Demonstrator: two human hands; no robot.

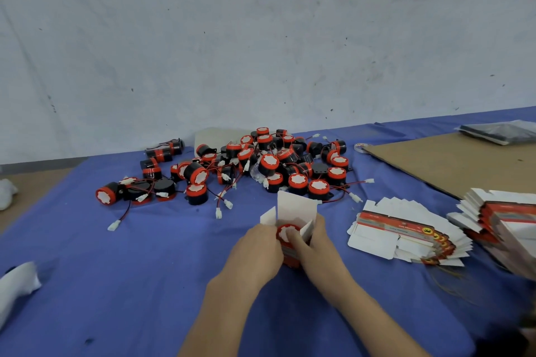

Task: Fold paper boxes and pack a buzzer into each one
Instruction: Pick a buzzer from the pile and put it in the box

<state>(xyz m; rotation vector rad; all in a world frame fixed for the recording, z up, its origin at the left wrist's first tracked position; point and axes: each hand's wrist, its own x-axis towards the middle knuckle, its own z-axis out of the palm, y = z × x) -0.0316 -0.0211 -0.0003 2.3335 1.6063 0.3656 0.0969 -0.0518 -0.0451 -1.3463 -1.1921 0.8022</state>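
The paper box (293, 209) stands upright at the bench's (145, 255) near middle, long axis vertical, mouth and white flaps pointing up. The buzzer (285, 232) sits in the mouth, red-and-white face upward. The left hand (258, 249) and right hand (319, 243) each have their grip closed round the box. Loose buzzers (261, 165) lie heaped at 12 o'clock and flat boxes (403, 232) are fanned at 3. Bare blue cloth spreads toward 9.

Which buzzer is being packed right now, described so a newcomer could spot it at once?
On the blue cloth, look on the near side of the loose pile of buzzers, where the left hand and right hand grip an open paper box with white flaps up. The buzzer sits in its mouth, red-rimmed white face showing: the only one inside a box.
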